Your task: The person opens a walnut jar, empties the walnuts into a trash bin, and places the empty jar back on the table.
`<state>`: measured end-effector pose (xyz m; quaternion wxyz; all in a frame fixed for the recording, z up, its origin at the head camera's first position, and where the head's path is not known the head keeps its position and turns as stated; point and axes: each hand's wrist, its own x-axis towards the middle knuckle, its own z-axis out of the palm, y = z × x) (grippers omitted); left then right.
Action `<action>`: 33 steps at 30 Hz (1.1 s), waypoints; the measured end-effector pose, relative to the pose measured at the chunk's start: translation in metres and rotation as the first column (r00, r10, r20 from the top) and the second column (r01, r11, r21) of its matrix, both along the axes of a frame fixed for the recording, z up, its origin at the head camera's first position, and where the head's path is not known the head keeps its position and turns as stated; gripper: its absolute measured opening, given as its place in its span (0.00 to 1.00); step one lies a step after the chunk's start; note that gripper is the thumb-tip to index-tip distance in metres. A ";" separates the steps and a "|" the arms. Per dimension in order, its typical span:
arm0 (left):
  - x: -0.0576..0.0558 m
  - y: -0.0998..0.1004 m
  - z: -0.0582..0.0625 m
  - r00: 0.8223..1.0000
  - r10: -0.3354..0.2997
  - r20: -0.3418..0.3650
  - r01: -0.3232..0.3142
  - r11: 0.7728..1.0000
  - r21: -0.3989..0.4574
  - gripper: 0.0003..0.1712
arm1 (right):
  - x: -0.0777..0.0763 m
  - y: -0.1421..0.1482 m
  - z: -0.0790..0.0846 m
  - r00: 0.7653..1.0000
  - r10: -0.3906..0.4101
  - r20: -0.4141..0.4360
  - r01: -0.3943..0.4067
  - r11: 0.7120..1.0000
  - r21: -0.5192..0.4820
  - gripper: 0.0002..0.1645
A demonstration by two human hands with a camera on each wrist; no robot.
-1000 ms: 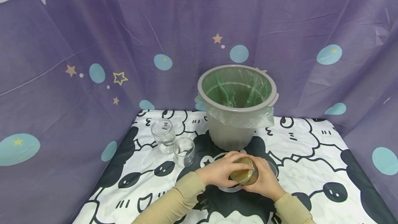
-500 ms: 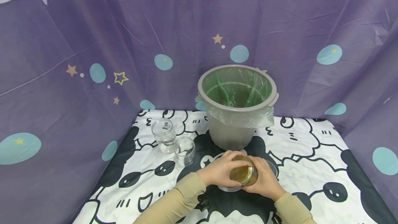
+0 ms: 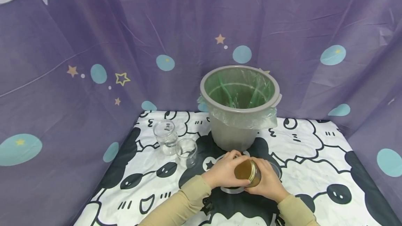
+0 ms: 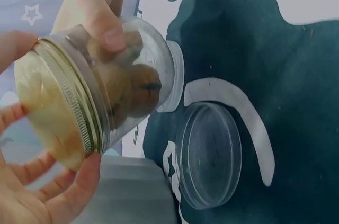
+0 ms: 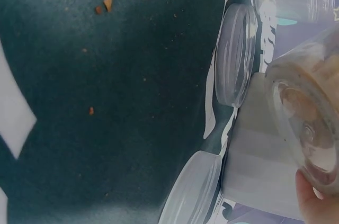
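A clear jar (image 4: 135, 89) with brown lumps inside is tilted over the table, its gold lid (image 4: 50, 107) facing left. My left hand (image 3: 224, 171) grips the lid's rim, with thumb and fingertips spread around it in the left wrist view. My right hand (image 3: 267, 181) holds the jar's body from the other side; its thumb lies along the clear wall. In the right wrist view the jar's base (image 5: 310, 134) shows, and only part of the right hand (image 5: 320, 205) is visible.
A grey bin (image 3: 233, 137) lined with a clear bag stands behind the hands. Two clear open jars (image 3: 164, 137) are at the left. Flat clear lids (image 4: 209, 155) lie on the dark part of the cloth. Brown crumbs (image 5: 108, 1) are scattered there. A purple curtain (image 3: 176, 27) hangs behind.
My left hand has shifted slightly and turned with the lid, and the lid's face has moved a little. My right hand stays in about the same place on the jar.
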<state>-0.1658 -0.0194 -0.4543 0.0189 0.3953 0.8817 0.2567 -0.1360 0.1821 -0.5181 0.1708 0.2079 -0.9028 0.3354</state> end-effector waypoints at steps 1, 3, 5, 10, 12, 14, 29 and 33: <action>0.001 0.001 0.000 1.000 0.024 0.014 -0.024 1.000 0.000 0.39 | 0.000 0.000 0.000 1.000 0.000 -0.002 0.000 1.000 -0.003 0.60; 0.002 0.004 -0.001 0.996 0.074 0.057 -0.074 0.997 0.001 0.39 | -0.001 -0.001 0.000 1.000 -0.002 -0.002 0.002 1.000 -0.004 0.60; 0.002 0.006 -0.002 0.986 0.121 0.117 -0.122 0.993 0.001 0.38 | -0.001 -0.001 0.000 1.000 -0.006 0.000 0.006 1.000 -0.003 0.60; 0.003 0.012 -0.003 0.955 0.195 0.222 -0.199 0.980 -0.005 0.39 | -0.001 -0.001 0.000 1.000 -0.017 0.016 0.017 1.000 0.009 0.60; 0.003 0.013 -0.003 0.953 0.207 0.221 -0.210 0.978 -0.010 0.39 | -0.001 -0.001 0.001 1.000 -0.021 0.022 0.020 1.000 0.008 0.60; 0.004 0.013 -0.002 0.956 0.209 0.204 -0.210 0.977 -0.015 0.40 | -0.001 0.000 0.001 0.999 -0.021 0.026 0.021 1.000 0.004 0.60; -0.002 -0.006 0.001 0.983 -0.180 0.026 0.181 0.984 -0.007 0.45 | -0.001 0.000 0.002 1.000 -0.004 -0.009 0.005 1.000 0.006 0.61; -0.007 -0.008 0.003 0.967 -0.255 0.010 0.255 0.967 0.006 0.40 | 0.000 0.000 0.003 1.000 -0.001 -0.023 0.001 1.000 0.019 0.61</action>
